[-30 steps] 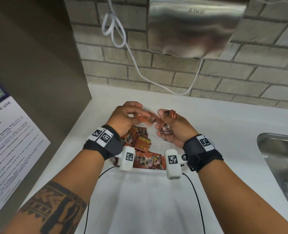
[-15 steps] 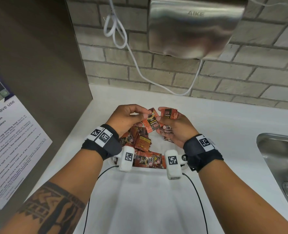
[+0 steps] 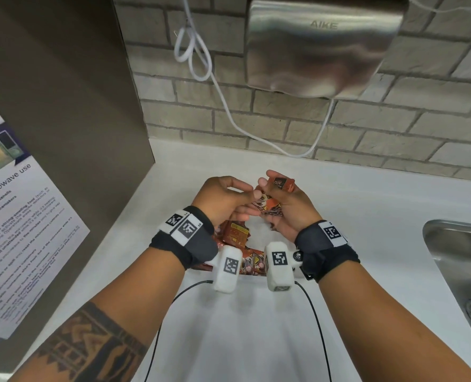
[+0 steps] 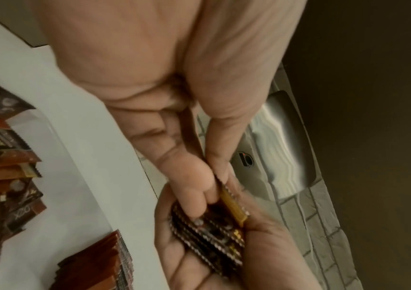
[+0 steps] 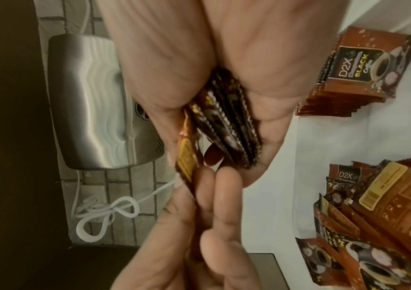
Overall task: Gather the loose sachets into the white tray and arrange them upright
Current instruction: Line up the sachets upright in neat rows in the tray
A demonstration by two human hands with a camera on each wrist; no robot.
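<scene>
Both hands hover above the white tray [image 5: 348, 137]. My right hand [image 3: 272, 202] grips a stack of brown coffee sachets [image 3: 268, 206] on edge in its palm [image 5: 226, 121]. My left hand [image 3: 249, 193] pinches one more sachet [image 4: 231, 202] between thumb and forefinger, against the side of that stack [image 4: 209, 241]. More sachets lie jumbled in the tray [image 3: 235, 232] beneath my wrists [image 5: 378, 215]. A neat pile rests at one end [image 5: 348, 78]. The wrists hide most of the tray in the head view.
A steel hand dryer [image 3: 322, 42] hangs on the brick wall, its white cord [image 3: 201, 64] looped to the left. A steel sink [image 3: 463, 271] lies at the right. A brown panel with a microwave notice [image 3: 22, 216] stands at the left of the white counter [image 3: 256, 340].
The sachet that my left hand held flat between the hands has been turned and moved against the right hand's stack. Both hands have drawn closer together.
</scene>
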